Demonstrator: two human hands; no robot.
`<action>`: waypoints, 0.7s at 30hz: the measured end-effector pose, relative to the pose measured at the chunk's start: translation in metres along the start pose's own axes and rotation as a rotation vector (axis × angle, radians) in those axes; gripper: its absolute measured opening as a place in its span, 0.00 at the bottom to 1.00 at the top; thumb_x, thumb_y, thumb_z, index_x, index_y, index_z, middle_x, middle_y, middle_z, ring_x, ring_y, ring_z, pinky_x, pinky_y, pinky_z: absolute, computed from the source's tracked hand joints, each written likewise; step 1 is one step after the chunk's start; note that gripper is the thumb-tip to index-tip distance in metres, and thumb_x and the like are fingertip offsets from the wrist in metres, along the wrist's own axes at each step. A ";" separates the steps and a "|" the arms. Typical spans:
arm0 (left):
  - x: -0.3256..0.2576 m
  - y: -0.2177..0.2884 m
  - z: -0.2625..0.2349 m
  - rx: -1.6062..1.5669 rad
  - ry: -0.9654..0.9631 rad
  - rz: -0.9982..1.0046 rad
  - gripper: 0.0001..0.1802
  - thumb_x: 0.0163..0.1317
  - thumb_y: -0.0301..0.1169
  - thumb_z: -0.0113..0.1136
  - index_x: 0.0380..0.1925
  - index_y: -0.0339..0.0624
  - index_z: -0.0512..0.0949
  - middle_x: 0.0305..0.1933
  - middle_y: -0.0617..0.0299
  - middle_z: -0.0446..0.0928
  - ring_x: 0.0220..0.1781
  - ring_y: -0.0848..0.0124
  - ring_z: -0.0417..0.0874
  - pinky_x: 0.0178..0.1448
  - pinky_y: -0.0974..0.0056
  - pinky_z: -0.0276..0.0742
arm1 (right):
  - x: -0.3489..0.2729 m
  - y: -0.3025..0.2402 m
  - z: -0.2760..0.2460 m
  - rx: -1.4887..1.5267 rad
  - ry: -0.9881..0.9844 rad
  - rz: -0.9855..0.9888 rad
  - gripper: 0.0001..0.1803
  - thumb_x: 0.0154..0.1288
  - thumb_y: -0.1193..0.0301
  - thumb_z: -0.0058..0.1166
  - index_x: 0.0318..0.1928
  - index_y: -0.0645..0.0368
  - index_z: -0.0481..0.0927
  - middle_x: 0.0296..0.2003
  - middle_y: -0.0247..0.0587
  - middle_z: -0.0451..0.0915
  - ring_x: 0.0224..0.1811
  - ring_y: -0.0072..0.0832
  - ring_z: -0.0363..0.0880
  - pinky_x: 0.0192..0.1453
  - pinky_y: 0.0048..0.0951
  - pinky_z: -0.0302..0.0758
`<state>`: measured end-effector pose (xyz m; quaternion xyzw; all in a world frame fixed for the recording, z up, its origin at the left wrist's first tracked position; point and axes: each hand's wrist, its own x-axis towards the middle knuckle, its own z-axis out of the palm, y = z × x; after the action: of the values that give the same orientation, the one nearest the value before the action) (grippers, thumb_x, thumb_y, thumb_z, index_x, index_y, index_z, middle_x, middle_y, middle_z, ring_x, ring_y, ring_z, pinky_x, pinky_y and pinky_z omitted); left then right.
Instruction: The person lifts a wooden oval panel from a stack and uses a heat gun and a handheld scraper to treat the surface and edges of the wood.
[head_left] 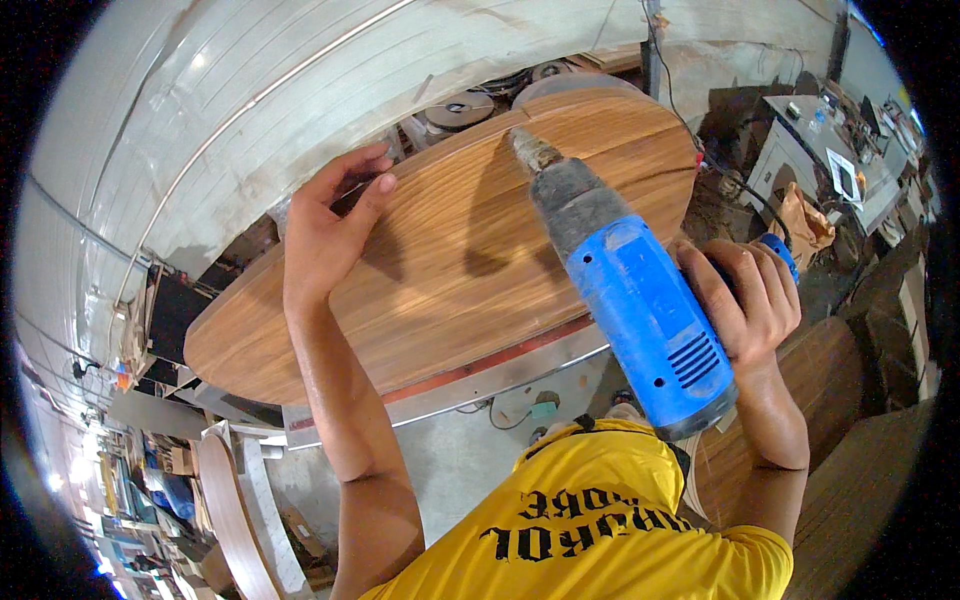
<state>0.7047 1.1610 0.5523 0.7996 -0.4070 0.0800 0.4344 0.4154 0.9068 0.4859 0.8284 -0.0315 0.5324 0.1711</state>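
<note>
Right hand [745, 300] closed around blue power drill [625, 290], bit at the oval wooden panel's [440, 270] far edge; left hand [325, 235] lies open, steadying it; a slipping bit could gouge the veneer

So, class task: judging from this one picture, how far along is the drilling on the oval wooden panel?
Done: the oval wooden panel lies flat on its metal-edged stand, and its face looks smooth and finished. In hand: the left hand steadies the panel's far edge while the right hand grips the blue power drill, its tip at the surface near the top. Left: no finished holes are visible, so the drilling seems barely begun.
</note>
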 end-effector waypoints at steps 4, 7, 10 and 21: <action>0.000 0.000 0.000 -0.023 -0.006 -0.021 0.21 0.72 0.34 0.67 0.61 0.37 0.82 0.53 0.59 0.87 0.55 0.72 0.84 0.64 0.65 0.77 | 0.000 0.002 -0.003 -0.013 -0.015 0.002 0.12 0.53 0.67 0.68 0.41 0.47 0.89 0.35 0.33 0.84 0.34 0.29 0.84 0.42 0.32 0.81; -0.001 0.000 0.000 -0.013 -0.008 -0.034 0.21 0.72 0.34 0.67 0.61 0.37 0.82 0.53 0.59 0.87 0.54 0.73 0.84 0.63 0.66 0.77 | 0.000 0.002 -0.002 -0.013 -0.012 0.004 0.12 0.53 0.67 0.68 0.41 0.48 0.89 0.35 0.34 0.84 0.34 0.29 0.84 0.42 0.32 0.81; -0.002 0.002 0.000 -0.016 -0.004 -0.030 0.21 0.73 0.34 0.67 0.62 0.38 0.82 0.52 0.60 0.87 0.54 0.73 0.84 0.62 0.66 0.77 | -0.002 0.002 -0.002 -0.015 -0.010 0.005 0.12 0.53 0.67 0.68 0.41 0.48 0.89 0.34 0.34 0.84 0.34 0.29 0.84 0.42 0.32 0.81; -0.002 0.006 0.000 -0.021 -0.002 -0.040 0.20 0.73 0.34 0.67 0.62 0.38 0.82 0.52 0.60 0.87 0.55 0.72 0.84 0.63 0.66 0.77 | -0.001 0.003 -0.004 -0.005 -0.019 0.014 0.13 0.52 0.68 0.66 0.41 0.47 0.89 0.34 0.34 0.84 0.34 0.29 0.84 0.42 0.33 0.81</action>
<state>0.6995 1.1601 0.5552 0.8030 -0.3922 0.0661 0.4438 0.4107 0.9049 0.4873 0.8328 -0.0401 0.5257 0.1690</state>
